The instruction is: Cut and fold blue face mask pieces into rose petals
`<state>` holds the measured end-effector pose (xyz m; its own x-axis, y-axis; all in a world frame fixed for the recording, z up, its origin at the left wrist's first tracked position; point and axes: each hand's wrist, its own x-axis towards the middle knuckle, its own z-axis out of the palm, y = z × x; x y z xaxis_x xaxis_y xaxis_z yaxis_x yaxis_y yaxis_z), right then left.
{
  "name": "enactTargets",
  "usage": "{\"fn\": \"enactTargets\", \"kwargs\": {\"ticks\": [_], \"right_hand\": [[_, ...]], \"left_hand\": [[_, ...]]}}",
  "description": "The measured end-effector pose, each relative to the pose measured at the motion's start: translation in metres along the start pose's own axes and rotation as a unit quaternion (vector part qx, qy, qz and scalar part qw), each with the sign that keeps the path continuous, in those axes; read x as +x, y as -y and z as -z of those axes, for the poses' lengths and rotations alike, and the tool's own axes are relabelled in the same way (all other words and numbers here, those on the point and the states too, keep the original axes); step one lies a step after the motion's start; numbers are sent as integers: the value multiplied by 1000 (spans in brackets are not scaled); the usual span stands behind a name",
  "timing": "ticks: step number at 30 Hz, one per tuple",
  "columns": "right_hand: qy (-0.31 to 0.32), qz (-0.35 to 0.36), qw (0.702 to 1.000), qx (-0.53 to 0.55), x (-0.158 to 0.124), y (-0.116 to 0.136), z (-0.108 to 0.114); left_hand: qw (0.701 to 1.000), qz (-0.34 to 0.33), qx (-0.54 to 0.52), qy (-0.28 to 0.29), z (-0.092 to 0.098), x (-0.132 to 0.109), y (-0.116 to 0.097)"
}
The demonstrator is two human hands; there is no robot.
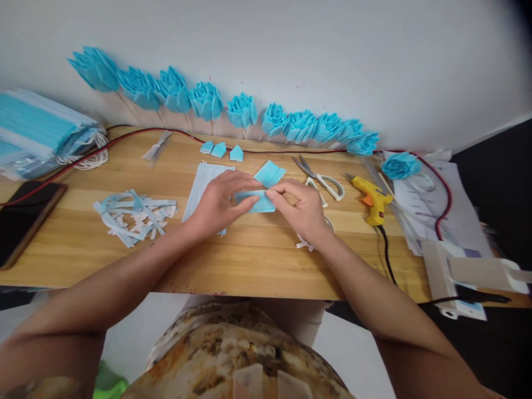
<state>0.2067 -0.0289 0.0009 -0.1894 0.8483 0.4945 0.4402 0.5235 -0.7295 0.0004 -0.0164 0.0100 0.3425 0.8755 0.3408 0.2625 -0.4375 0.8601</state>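
Near the middle of the table both hands hold a small folded blue piece of mask fabric (264, 205). My left hand (218, 202) has its left end between thumb and fingers. With thumb and forefinger, my right hand (301, 208) pinches its upper right corner. Just beyond the fingertips lies another blue fabric piece (270, 173). A pale flat face mask (198, 188) is partly hidden under my left hand. White-handled scissors (328, 183) rest partly behind my right hand, and a roll of tape or similar ring is mostly covered by my right wrist.
Blue fabric flowers (206, 101) on sticks lean along the wall. Cut petals (219, 149) lie before them. Scraps (135, 219), a mask stack (37, 124) and a phone (29, 213) are leftward. Rightward are a yellow glue gun (374, 199), papers (440, 194) and a power strip (440, 271).
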Motion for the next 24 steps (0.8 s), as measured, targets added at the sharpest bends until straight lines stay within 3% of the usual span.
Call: {"fn": "enactTargets", "kwargs": {"ticks": [3, 5, 12, 18, 24], "right_hand": [[24, 37, 998, -42, -1, 3, -1], [33, 27, 999, -31, -1, 5, 0], [95, -70, 989, 94, -1, 7, 1], [74, -65, 994, 56, -3, 5, -4], [48, -78, 994, 67, -1, 0, -3]], "left_hand": [[1000, -5, 21, 12, -3, -1, 1], [1000, 23, -8, 1, -5, -1, 1], [950, 167, -263, -24, -8, 0, 4], [944, 149, -293, -3, -12, -1, 9], [946, 144, -290, -24, -10, 0, 16]]}}
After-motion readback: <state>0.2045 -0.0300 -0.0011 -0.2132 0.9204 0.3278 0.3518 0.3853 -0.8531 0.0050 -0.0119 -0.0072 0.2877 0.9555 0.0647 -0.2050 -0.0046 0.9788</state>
